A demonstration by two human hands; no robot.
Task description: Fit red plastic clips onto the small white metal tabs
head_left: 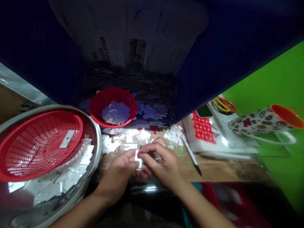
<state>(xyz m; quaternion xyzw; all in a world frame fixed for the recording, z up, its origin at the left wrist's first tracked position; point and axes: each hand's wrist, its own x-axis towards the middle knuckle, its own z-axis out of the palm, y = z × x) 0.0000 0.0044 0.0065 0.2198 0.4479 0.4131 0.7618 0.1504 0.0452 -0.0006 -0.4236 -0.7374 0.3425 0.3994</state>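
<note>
— Desk [220, 171] status? Wood top, dim, blue wall behind.

— Both hands at front edge, mid. Left hand [120, 172] & right hand [163, 163] pinch 1 small white tag [139, 161] betw. fingertips.

— Around them?

— Loose tags [123, 139] just behind; small red bowl [113, 107] further back; red basket [38, 144] at left edge; pen [191, 154] just right; mug [266, 122] on its side at right edge.
</note>
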